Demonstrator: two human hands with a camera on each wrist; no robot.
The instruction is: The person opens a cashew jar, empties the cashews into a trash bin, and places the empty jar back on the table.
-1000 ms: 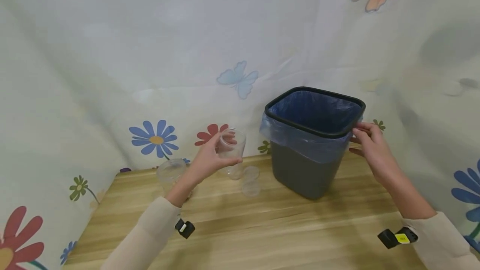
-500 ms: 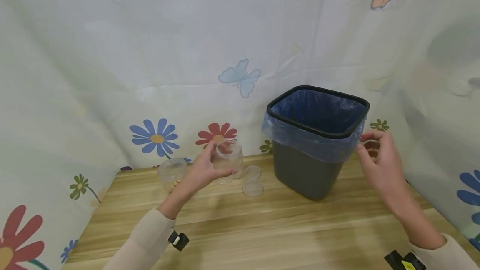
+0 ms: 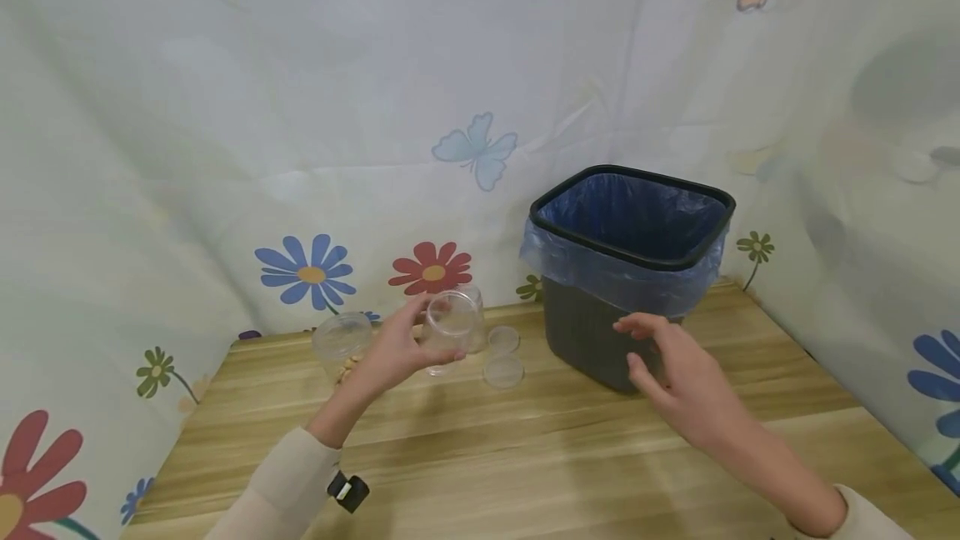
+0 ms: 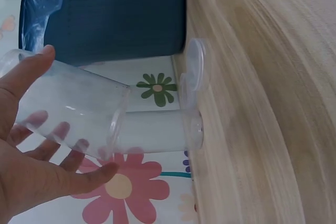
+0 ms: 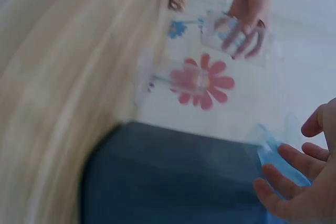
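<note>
Clear jar, off the tabletop, sits between the curled fingers and thumb of the left hand. Lifting appears complete; setting down, not. Right of that hand lie two lids (neither fitted). Right hand, fingers loosely spread, holds nothing; the bin stands just beyond it.

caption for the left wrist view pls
Left hand holding a clear jar, lids and a bin nearby.

a pale backdrop printed with flowers and butterflies behind a wood-grain table
</note>
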